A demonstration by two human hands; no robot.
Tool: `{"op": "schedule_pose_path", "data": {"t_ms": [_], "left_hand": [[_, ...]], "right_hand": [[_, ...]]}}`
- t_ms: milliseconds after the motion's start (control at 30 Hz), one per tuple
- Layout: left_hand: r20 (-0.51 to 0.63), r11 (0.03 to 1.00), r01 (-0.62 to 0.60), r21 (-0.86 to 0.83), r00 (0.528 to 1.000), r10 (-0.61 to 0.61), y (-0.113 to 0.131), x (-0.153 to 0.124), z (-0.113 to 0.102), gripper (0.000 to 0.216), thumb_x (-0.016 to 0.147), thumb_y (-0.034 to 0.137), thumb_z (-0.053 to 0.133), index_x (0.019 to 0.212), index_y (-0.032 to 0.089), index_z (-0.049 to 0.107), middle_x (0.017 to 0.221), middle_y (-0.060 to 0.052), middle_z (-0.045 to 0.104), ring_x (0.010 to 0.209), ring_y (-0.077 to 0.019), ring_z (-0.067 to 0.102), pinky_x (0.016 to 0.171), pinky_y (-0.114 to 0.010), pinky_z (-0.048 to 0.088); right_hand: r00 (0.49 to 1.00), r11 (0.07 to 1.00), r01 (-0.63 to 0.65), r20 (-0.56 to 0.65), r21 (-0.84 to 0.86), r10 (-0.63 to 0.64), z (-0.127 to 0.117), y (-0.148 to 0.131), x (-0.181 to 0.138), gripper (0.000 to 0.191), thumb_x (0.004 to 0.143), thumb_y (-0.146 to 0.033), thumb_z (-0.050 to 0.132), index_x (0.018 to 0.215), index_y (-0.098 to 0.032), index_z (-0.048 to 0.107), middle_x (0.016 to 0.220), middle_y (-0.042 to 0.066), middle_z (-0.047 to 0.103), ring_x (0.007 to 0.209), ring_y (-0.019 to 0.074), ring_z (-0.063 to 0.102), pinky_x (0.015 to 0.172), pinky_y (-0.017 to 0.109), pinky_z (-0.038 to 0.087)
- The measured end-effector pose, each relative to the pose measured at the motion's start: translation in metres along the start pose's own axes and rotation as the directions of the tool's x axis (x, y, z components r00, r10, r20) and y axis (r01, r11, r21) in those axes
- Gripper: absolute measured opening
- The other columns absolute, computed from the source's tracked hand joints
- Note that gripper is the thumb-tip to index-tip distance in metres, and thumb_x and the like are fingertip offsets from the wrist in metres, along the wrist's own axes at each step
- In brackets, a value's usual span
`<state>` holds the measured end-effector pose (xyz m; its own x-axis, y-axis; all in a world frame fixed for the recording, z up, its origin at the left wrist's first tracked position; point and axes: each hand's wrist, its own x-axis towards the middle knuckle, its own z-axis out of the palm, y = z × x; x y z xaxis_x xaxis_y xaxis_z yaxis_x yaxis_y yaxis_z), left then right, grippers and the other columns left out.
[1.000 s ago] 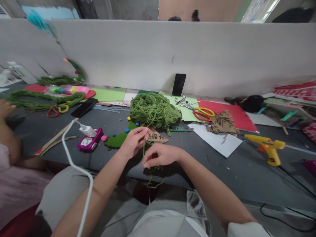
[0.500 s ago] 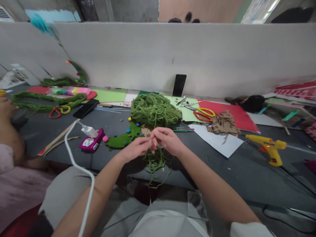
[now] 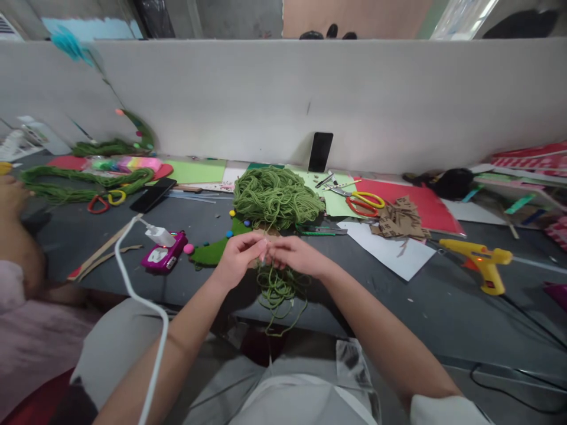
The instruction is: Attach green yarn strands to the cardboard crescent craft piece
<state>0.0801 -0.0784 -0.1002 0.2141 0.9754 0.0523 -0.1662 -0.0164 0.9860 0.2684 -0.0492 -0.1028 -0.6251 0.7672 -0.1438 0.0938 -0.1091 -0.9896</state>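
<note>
My left hand and my right hand meet fingertip to fingertip over the table's near edge, both closed in a pinch. A strand of green yarn runs from the big heap behind down to my fingers; the exact grip on it is partly hidden. Below the hands hangs a loose tangle of the same yarn, trailing over the edge. Beside my left hand lies a green felt crescent with small coloured pompoms, partly covered by that hand. A bit of brown cardboard shows behind the fingers.
A purple power socket with a white plug and cable stands left. To the right are scissors, a green cutter, crumpled brown paper, white paper and a yellow glue gun. Another person's arm rests far left.
My left hand has turned and risen slightly, its thumb now toward me. My right hand has lowered and flattened, its fingers pointing left. The yarn heap has stayed in place.
</note>
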Motion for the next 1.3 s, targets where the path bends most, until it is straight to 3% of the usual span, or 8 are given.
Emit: {"op": "schedule_pose_path", "data": {"t_ms": [67, 233, 367, 467, 600, 833, 1100, 1300], "left_hand": [[0.209, 0.996, -0.004, 0.093, 0.978, -0.016, 0.006, -0.007, -0.002, 0.029, 0.084, 0.043, 0.078, 0.080, 0.014, 0.077, 0.058, -0.002, 0.061, 0.051, -0.0085, 0.048, 0.050, -0.021, 0.036], [0.659, 0.909, 0.100, 0.404, 0.658, -0.366, 0.017, -0.017, -0.001, 0.034, 0.090, 0.046, 0.071, 0.088, 0.014, 0.081, 0.066, -0.008, 0.071, 0.063, -0.0150, 0.061, 0.062, -0.025, 0.048], [0.403, 0.944, 0.148, 0.293, 0.877, -0.263, 0.007, -0.008, -0.005, 0.039, 0.086, 0.051, 0.074, 0.101, 0.015, 0.080, 0.080, -0.007, 0.073, 0.059, -0.0092, 0.052, 0.054, -0.020, 0.037], [0.128, 0.978, 0.209, 0.016, 0.969, -0.209, 0.000, 0.000, -0.010, 0.046, 0.084, 0.059, 0.072, 0.099, 0.016, 0.077, 0.081, -0.005, 0.070, 0.048, -0.0043, 0.033, 0.044, -0.020, 0.019], [0.105, 0.957, 0.272, -0.100, 0.959, -0.262, 0.000, 0.004, -0.009, 0.054, 0.084, 0.063, 0.070, 0.107, 0.014, 0.074, 0.085, -0.007, 0.071, 0.045, -0.0032, 0.030, 0.042, -0.021, 0.013], [0.049, 0.938, 0.345, -0.022, 0.938, -0.344, -0.007, 0.001, 0.004, 0.053, 0.074, 0.048, 0.087, 0.109, 0.014, 0.066, 0.075, -0.002, 0.068, 0.042, 0.0000, 0.028, 0.042, -0.019, 0.014], [0.056, 0.958, 0.288, 0.005, 0.956, -0.288, -0.004, -0.001, 0.000, 0.040, 0.078, 0.050, 0.082, 0.088, 0.014, 0.066, 0.068, 0.003, 0.058, 0.043, -0.0013, 0.029, 0.041, -0.020, 0.013], [0.073, 0.925, 0.279, 0.258, 0.949, -0.306, -0.007, -0.005, 0.011, 0.044, 0.085, 0.058, 0.070, 0.079, 0.015, 0.058, 0.069, 0.002, 0.060, 0.046, -0.0038, 0.033, 0.044, -0.020, 0.021]], "right_hand": [[0.964, 0.967, -0.024, -0.251, 0.254, 0.089, -0.006, 0.001, 0.007, 0.017, 0.091, -0.029, 0.063, 0.092, -0.013, 0.069, 0.083, 0.006, 0.073, 0.063, 0.0104, 0.060, 0.060, 0.022, 0.048], [0.953, 0.842, 0.038, -0.274, 0.538, 0.131, -0.012, 0.000, 0.012, 0.029, 0.093, -0.040, 0.064, 0.095, -0.012, 0.069, 0.070, 0.002, 0.067, 0.055, 0.0084, 0.054, 0.052, 0.019, 0.039], [0.974, 0.904, 0.194, -0.184, 0.381, -0.132, -0.005, -0.004, -0.001, 0.034, 0.090, -0.048, 0.071, 0.088, -0.014, 0.068, 0.052, -0.006, 0.052, 0.049, 0.0078, 0.047, 0.054, 0.021, 0.038], [0.950, 0.953, 0.224, 0.170, 0.207, -0.260, 0.003, -0.010, -0.015, 0.038, 0.095, -0.050, 0.065, 0.090, -0.013, 0.070, 0.054, -0.005, 0.055, 0.052, 0.0079, 0.049, 0.057, 0.021, 0.040], [0.758, 0.986, 0.161, 0.635, 0.037, -0.148, 0.013, -0.015, -0.023, 0.044, 0.097, -0.050, 0.062, 0.096, -0.007, 0.073, 0.062, -0.001, 0.059, 0.056, 0.0078, 0.054, 0.057, 0.020, 0.043], [0.570, 0.984, 0.170, 0.819, -0.044, -0.062, 0.024, -0.012, -0.022, 0.050, 0.095, -0.053, 0.064, 0.097, -0.004, 0.075, 0.072, 0.003, 0.065, 0.060, 0.0075, 0.056, 0.063, 0.019, 0.047], [0.688, 0.978, 0.164, 0.725, -0.127, -0.021, -0.003, -0.008, -0.017, 0.043, 0.096, -0.046, 0.066, 0.101, -0.004, 0.077, 0.067, 0.001, 0.063, 0.059, 0.0075, 0.058, 0.059, 0.016, 0.047], [0.451, 0.992, 0.125, 0.892, -0.026, -0.034, 0.017, -0.003, -0.021, 0.049, 0.093, -0.048, 0.069, 0.106, -0.001, 0.077, 0.094, 0.014, 0.073, 0.070, 0.0115, 0.065, 0.071, 0.020, 0.054]]}}
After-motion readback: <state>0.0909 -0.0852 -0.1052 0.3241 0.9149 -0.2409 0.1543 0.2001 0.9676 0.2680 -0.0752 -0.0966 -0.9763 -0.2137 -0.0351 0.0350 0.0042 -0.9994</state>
